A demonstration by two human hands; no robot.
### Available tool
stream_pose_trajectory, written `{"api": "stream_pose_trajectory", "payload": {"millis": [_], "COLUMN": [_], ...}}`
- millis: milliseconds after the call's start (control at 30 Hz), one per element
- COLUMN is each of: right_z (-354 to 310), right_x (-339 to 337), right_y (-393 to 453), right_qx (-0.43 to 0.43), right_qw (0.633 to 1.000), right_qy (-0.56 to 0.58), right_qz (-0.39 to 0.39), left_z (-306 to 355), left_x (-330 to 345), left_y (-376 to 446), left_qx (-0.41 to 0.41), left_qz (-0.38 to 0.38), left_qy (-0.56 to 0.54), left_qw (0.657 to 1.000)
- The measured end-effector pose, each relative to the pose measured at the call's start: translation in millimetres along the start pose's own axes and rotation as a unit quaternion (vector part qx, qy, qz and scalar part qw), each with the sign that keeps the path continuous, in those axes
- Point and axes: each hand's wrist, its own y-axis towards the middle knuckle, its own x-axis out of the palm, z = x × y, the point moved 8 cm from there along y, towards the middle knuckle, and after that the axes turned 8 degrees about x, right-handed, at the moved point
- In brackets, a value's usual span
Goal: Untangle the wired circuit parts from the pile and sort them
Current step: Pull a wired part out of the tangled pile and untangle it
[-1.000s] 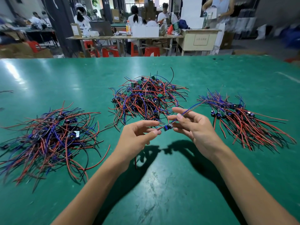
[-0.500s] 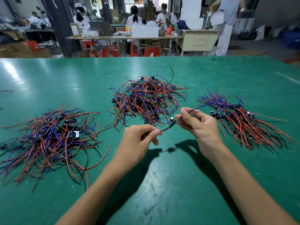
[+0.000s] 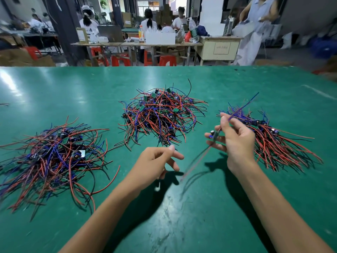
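Right hand (image 3: pixel 235 141) is pinching one wired circuit part (image 3: pixel 214 135) beside the sorted bundle (image 3: pixel 277 141), leads dangling blurred; left hand (image 3: pixel 155 161) is hanging loosely curled, holding nothing. Risk, as a guess: trailing leads are swinging and could be snagging the bundle or the middle pile (image 3: pixel 160 115). Three heaps are lying on the green table (image 3: pixel 73 88), counting the left pile (image 3: pixel 52 156); one part in hand

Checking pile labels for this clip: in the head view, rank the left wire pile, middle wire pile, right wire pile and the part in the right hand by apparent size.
1. left wire pile, though it lies nearer the camera
2-3. middle wire pile and right wire pile, too alike to rank
4. held circuit part, pinched in the right hand
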Motion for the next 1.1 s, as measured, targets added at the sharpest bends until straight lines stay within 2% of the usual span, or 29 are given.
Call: {"api": "stream_pose_trajectory", "payload": {"millis": [67, 167, 233, 267, 300, 367, 433, 500, 533, 600, 633, 700, 767, 800, 867, 900, 967, 1033, 1100], "right_z": [-22, -59, -87, -100, -110, -116, -84, -37, -23, -16, -18, -23, -18, -12, 11, 26, 51, 61, 60], "right_x": [-11, -29, -35, -37, -38, -38, -41, -56, -62, -61, -55, -31, 3, 21, 54, 68, 87, 94, 91], "right_y": [13, 48, 76, 89, 99, 110, 120, 125, 125, 122, 119, 109, 94, 83, 61, 52, 36, 29, 26], "right_qx": [-0.02, 0.01, 0.01, -0.013, -0.05, -0.128, -0.109, -0.034, -0.025, -0.056, -0.076, -0.127, -0.189, -0.202, -0.175, -0.152, -0.145, -0.18, -0.2], "right_qw": [0.999, 0.997, 0.984, 0.962, 0.917, 0.777, 0.668, 0.588, 0.554, 0.516, 0.51, 0.535, 0.591, 0.631, 0.716, 0.741, 0.74, 0.728, 0.739], "right_qy": [-0.003, -0.048, -0.166, -0.26, -0.38, -0.592, -0.722, -0.802, -0.826, -0.844, -0.843, -0.822, -0.78, -0.748, -0.674, -0.648, -0.65, -0.66, -0.642], "right_qz": [0.027, 0.053, 0.062, 0.078, 0.108, 0.172, 0.142, 0.097, 0.099, 0.135, 0.152, 0.147, 0.082, 0.035, -0.053, -0.085, -0.094, -0.056, -0.024], "left_z": [-1, -2, -2, -2, -2, -2, -2, -1, -1, -1, -1, 0, 1, 2, 3, 3, 2, 0, -4], "left_x": [-2, -2, -2, -2, -3, -5, -6, -9, -10, -13, -14, -17, -21, -22, -23, -24, -26, -29, -29], "left_y": [0, 1, 1, 1, 1, 2, 1, 1, 1, 1, 2, 2, 3, 3, 4, 3, 3, 2, 4], "left_qx": [-0.004, -0.001, 0.002, 0.004, 0.007, 0.012, 0.017, 0.024, 0.027, 0.033, 0.035, 0.041, 0.049, 0.051, 0.058, 0.061, 0.066, 0.064, 0.059], "left_qz": [0.004, 0.006, 0.01, 0.013, 0.017, 0.028, 0.04, 0.051, 0.056, 0.067, 0.074, 0.089, 0.105, 0.112, 0.127, 0.136, 0.152, 0.165, 0.161], "left_qy": [0.004, 0.011, 0.013, 0.018, 0.025, 0.038, 0.038, 0.046, 0.053, 0.056, 0.057, 0.072, 0.107, 0.124, 0.145, 0.15, 0.155, 0.146, 0.15], "left_qw": [1.0, 1.0, 1.0, 1.0, 1.0, 0.999, 0.998, 0.997, 0.997, 0.996, 0.995, 0.993, 0.988, 0.985, 0.98, 0.977, 0.974, 0.973, 0.974]}}
